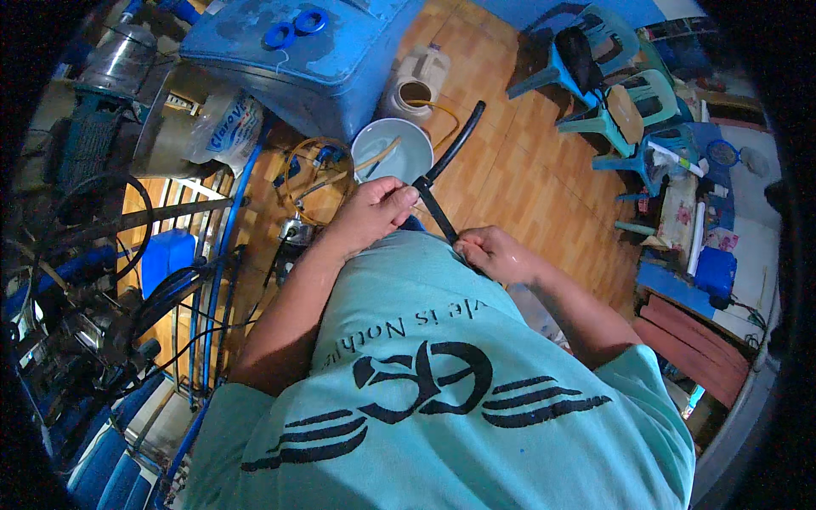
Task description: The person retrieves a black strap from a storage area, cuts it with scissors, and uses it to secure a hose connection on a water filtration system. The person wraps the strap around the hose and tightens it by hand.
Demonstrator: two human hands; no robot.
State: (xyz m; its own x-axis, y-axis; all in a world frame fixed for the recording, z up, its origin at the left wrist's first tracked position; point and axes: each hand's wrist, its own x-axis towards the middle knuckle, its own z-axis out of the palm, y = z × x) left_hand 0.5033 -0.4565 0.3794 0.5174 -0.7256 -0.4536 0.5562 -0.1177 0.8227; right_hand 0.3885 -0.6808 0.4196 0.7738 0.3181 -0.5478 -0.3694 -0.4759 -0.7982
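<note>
My left hand (380, 208) is closed, thumb and fingers pinching a black hose (459, 136) near its lower end. The hose's free part curves up and to the right, past the rim of a white bucket. From the pinched spot, a straight, flat-looking black strip (438, 209) runs down to my right hand (495, 253). The right fingers are closed on the strip's lower end, in front of my shirt. Whether strip and hose are one piece, I cannot tell. Below and beyond the left hand stands the white bucket (432, 153) with pale liquid and a yellowish tube inside.
A large blue container (255, 64) at the far left carries two blue rings (295, 30). A white jug (423, 68) stands behind the bucket. A coiled yellowish hose (293, 170) lies left of it. Pipes and machinery line the left; green plastic chairs (650, 93) stand at right.
</note>
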